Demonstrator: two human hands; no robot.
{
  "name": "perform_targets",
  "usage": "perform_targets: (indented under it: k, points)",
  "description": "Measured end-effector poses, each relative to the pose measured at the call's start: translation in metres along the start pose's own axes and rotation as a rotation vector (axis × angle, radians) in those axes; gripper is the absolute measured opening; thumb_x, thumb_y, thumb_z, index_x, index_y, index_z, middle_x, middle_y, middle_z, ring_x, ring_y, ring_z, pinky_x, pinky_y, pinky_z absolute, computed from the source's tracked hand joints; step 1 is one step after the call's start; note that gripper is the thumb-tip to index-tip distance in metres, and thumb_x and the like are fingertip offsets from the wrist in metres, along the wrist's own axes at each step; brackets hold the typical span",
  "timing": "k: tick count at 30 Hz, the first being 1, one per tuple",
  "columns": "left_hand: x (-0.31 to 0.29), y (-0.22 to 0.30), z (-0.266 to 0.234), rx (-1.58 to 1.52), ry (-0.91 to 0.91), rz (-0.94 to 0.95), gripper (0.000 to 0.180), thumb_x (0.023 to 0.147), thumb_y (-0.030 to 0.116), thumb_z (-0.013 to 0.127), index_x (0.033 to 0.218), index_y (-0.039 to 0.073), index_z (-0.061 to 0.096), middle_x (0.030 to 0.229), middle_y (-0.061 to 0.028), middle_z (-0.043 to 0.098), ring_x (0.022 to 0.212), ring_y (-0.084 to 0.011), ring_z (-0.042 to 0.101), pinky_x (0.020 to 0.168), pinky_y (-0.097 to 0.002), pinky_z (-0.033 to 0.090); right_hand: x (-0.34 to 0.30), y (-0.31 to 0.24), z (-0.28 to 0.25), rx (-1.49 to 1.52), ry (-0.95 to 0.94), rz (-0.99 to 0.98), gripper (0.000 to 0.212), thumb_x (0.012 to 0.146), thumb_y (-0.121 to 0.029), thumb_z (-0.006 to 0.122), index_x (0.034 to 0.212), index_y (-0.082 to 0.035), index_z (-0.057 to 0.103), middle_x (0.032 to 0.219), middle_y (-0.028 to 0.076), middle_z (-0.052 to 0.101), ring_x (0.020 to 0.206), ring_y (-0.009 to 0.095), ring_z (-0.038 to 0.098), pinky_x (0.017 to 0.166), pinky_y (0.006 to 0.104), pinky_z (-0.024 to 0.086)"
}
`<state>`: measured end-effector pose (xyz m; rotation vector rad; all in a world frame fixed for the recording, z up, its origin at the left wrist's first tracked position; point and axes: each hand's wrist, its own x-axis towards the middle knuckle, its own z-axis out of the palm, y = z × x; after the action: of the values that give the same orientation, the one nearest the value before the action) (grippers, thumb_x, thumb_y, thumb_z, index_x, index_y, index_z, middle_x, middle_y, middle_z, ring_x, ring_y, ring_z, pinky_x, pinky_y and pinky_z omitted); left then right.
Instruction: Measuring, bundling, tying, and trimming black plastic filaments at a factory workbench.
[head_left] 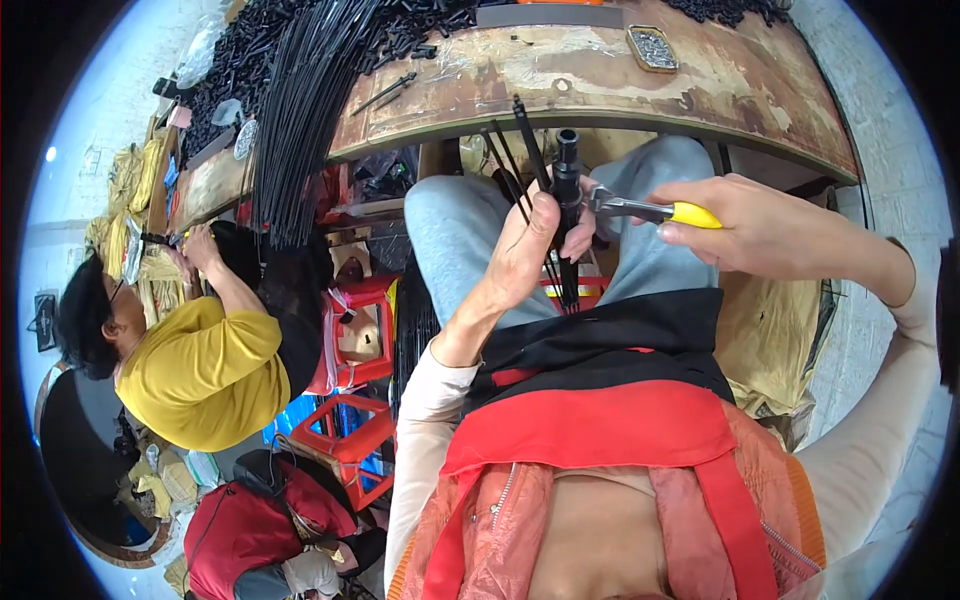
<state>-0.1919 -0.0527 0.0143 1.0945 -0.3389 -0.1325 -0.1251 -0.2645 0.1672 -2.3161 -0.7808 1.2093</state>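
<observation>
A black tube is held upright before the table by the left hand, its fingers wrapped round tube and several thin rods. Pliers are gripped firmly in the right hand, their head beside the tube; whether it is pinched cannot be told. This piece seems midway, while a thick bundle of rods and small black parts are left unworked

Worn bench with black rods, tray
</observation>
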Motion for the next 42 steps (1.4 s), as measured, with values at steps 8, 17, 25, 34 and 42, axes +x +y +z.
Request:
perform_targets:
  k: [8, 17, 25, 34, 42]
  points:
    - [0.015, -0.006, -0.009, 0.177, 0.293, 0.006, 0.058, 0.102, 0.051, 0.035, 0.116, -0.002, 0.05, 0.068, 0.0009, 0.046, 0.059, -0.0081, 0.043, 0.055, -0.0234, 0.037, 0.054, 0.049, 0.02, 0.038, 0.295, -0.237, 0.047, 0.096, -0.035, 0.056, 0.13, -0.004, 0.045, 0.091, 0.022, 0.064, 0.085, 0.039, 0.063, 0.073, 0.0423, 0.047]
    - [0.003, 0.103, -0.046, 0.218, 0.784, 0.455, 0.062, 0.098, 0.059, 0.037, 0.122, 0.002, 0.048, 0.072, -0.0008, 0.043, 0.062, -0.0117, 0.04, 0.065, -0.0253, 0.04, 0.072, 0.223, -0.039, -0.711, 1.108, 0.119, 0.04, 0.082, -0.039, 0.066, 0.105, -0.007, 0.061, 0.091, 0.019, 0.063, 0.087, 0.037, 0.061, 0.075, 0.046, 0.05]
    - [-0.014, 0.115, -0.057, -0.438, 0.603, 0.758, 0.041, 0.099, 0.04, 0.048, 0.102, -0.001, 0.043, 0.078, -0.003, 0.029, 0.072, -0.0182, 0.031, 0.068, -0.0325, 0.032, 0.072, 0.093, 0.131, 0.936, -0.293, -0.503, 0.057, 0.092, -0.027, 0.064, 0.138, -0.001, 0.044, 0.125, 0.018, 0.056, 0.104, 0.027, 0.063, 0.077, 0.0376, 0.057]
    - [0.004, -0.083, -0.094, -1.573, 0.672, -0.047, 0.052, 0.1, 0.043, 0.042, 0.113, -0.007, 0.049, 0.097, -0.0143, 0.055, 0.091, -0.0285, 0.054, 0.092, -0.0459, 0.045, -0.046, 0.112, 0.065, 1.347, 1.282, -0.77, 0.042, 0.067, 0.016, 0.063, 0.103, -0.002, 0.052, 0.088, 0.008, 0.06, 0.056, 0.013, 0.058, 0.047, 0.0232, 0.049]
    - [-0.011, -0.075, -0.009, 0.042, 0.17, -0.266, 0.03, 0.102, 0.026, 0.049, 0.104, 0.0, 0.064, 0.104, -0.0084, 0.066, 0.101, -0.0189, 0.062, 0.096, -0.0295, 0.045, 0.05, 0.087, 0.109, 0.859, 0.785, -0.612, 0.037, 0.076, 0.0, 0.078, 0.105, -0.008, 0.056, 0.09, -0.002, 0.057, 0.074, 0.003, 0.055, 0.063, 0.0198, 0.045]
